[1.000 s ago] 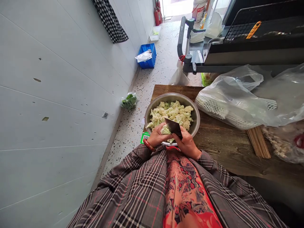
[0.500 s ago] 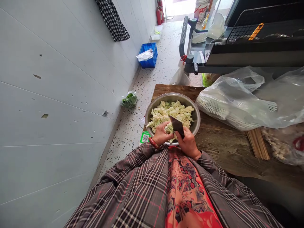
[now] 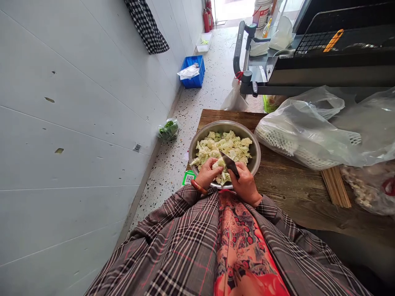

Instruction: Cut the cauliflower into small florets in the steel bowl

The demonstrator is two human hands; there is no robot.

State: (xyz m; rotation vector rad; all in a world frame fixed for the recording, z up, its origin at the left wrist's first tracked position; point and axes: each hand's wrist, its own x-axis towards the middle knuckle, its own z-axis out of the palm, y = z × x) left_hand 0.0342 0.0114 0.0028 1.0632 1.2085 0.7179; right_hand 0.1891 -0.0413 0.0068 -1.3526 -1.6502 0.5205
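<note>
A round metal bowl (image 3: 256, 153) full of cut cauliflower (image 3: 226, 144) rests on the wooden table, close against my body. Over its near side, my left hand (image 3: 208, 174) is closed on a small cauliflower piece (image 3: 218, 164), partly covered by the fingers. My right hand (image 3: 246, 183) grips a knife (image 3: 228, 162) with a dark, broad blade. The blade points up and left, right beside the piece in my left hand. My right fingers hide the knife's handle.
On the wooden table (image 3: 277, 185), to the right, lie clear plastic bags (image 3: 304, 127), a bundle of wooden sticks (image 3: 335, 187) and another filled bag (image 3: 367, 189). A dark cart (image 3: 308, 76) stands behind. Bagged greens (image 3: 168, 129) and a blue crate (image 3: 194, 80) sit on the floor by the wall.
My left hand has shifted slightly left and its grip on the cauliflower piece has turned. The knife blade has tilted, showing a narrower face. The bowl stays in place.
</note>
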